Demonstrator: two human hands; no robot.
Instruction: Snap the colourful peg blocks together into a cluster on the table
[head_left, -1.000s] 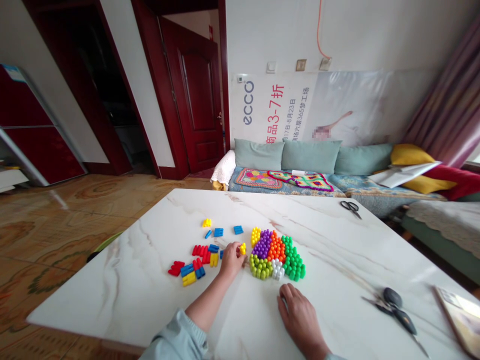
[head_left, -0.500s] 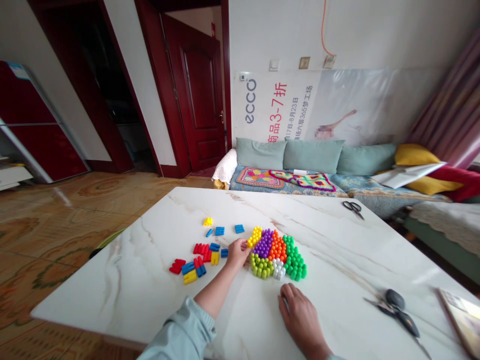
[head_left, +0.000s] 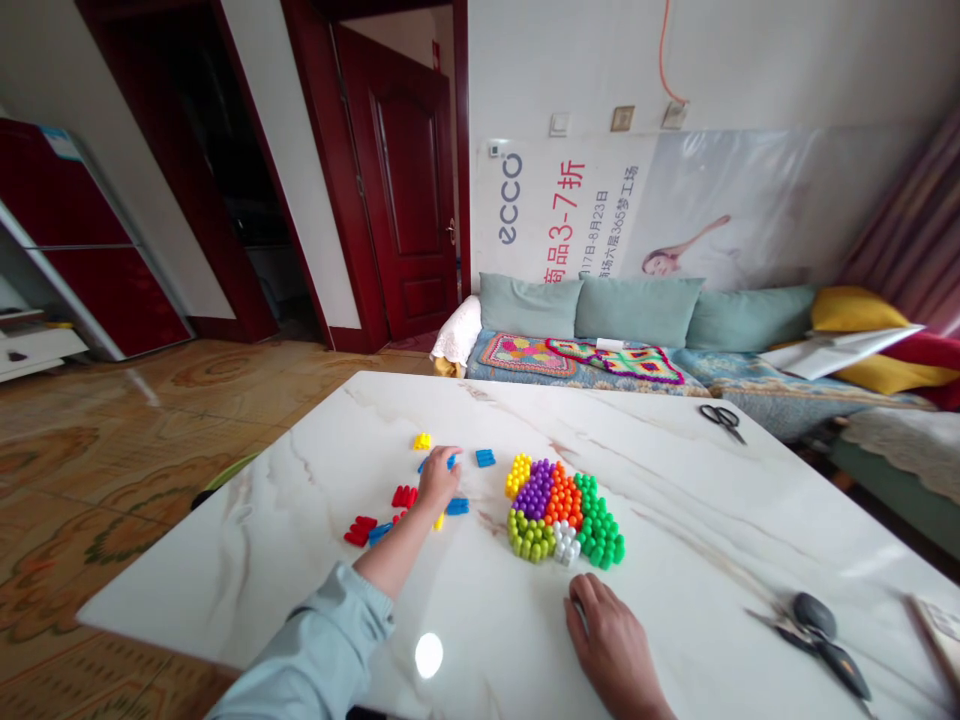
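Note:
My left hand (head_left: 440, 480) reaches over the loose plastic pieces on the left, thumb and fingers apart around a blue piece (head_left: 451, 461). Part of that piece is hidden by the fingers, and no firm grip shows. Low on the table, my right hand (head_left: 611, 640) rests with its fingers loosely bent and nothing visible in it. Just beyond it stands a cluster of upright round-topped pieces: yellow (head_left: 518, 476), purple (head_left: 535, 490), orange (head_left: 564, 498), green (head_left: 602, 525), olive (head_left: 531, 537) and white (head_left: 567, 543).
Around my left forearm lie red pieces (head_left: 361, 530), another blue piece (head_left: 485, 458) and a yellow piece (head_left: 422, 441). Black-handled scissors (head_left: 722, 416) lie at the far right of the marbled table (head_left: 300, 560). Pointed dark-handled tools (head_left: 817, 630) lie nearer.
My left hand has left the yellow part of the cluster and moved left to the loose blue pieces. My right hand has stayed in place. The view has shifted slightly.

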